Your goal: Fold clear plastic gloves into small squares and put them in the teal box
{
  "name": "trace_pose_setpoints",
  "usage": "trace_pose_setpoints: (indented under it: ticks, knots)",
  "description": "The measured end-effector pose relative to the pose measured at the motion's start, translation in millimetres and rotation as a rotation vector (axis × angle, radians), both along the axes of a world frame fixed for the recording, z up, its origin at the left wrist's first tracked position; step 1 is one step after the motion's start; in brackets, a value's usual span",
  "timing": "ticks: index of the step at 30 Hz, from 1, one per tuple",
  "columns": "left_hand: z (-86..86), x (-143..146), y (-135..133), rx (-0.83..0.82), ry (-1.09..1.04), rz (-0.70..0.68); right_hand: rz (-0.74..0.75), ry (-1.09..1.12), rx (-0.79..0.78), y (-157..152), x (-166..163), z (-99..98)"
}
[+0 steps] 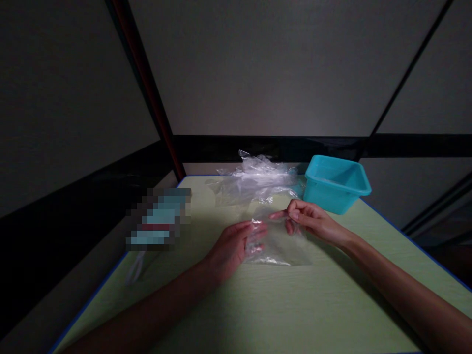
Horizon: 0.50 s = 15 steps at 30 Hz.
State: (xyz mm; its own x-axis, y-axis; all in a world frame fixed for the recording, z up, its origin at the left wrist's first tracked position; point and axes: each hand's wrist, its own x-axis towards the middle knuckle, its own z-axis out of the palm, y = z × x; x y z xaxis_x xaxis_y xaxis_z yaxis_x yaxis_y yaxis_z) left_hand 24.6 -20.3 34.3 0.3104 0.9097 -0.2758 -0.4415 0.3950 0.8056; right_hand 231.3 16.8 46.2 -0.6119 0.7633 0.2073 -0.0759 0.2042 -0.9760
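A clear plastic bag [282, 248] is stretched between my two hands over the table. My left hand [232, 248] grips its left edge, thumb on the near side and fingers showing through the film behind it. At the bag's upper right edge, my right hand [308, 216] pinches the film between thumb and fingers, with one finger pointing left. The bag looks flat and see-through, and I make out nothing inside it. Just beyond it lies a crumpled heap of clear plastic bags [258, 179].
A turquoise plastic basin [332, 194] stands at the table's far right corner. A blurred-out flat object [160, 219] lies at the left edge, with a pale cord or strap [135, 268] below it. The light green table [258, 314] has a blue edge and backs onto panels.
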Motion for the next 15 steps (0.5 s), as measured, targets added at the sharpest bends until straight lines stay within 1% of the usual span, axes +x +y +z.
trace_pose_setpoints:
  ticks: [3,8,12,15]
  knots:
    - [-1.1,-2.4,1.0,-0.035,-0.041,-0.074,-0.021,-0.015,0.003,0.8,0.2,0.4]
    - [-6.0,-7.8,6.3,-0.014,-0.119,-0.216,-0.030,-0.031,0.041,-0.1,0.9,2.9]
    - [-7.6,-10.8,10.4,0.066,-0.122,-0.261,-0.031,-0.072,0.065,-3.3,2.9,7.8]
    - [-8.6,-10.5,9.9,0.167,-0.085,-0.249,-0.042,-0.108,0.085,-6.0,3.9,11.1]
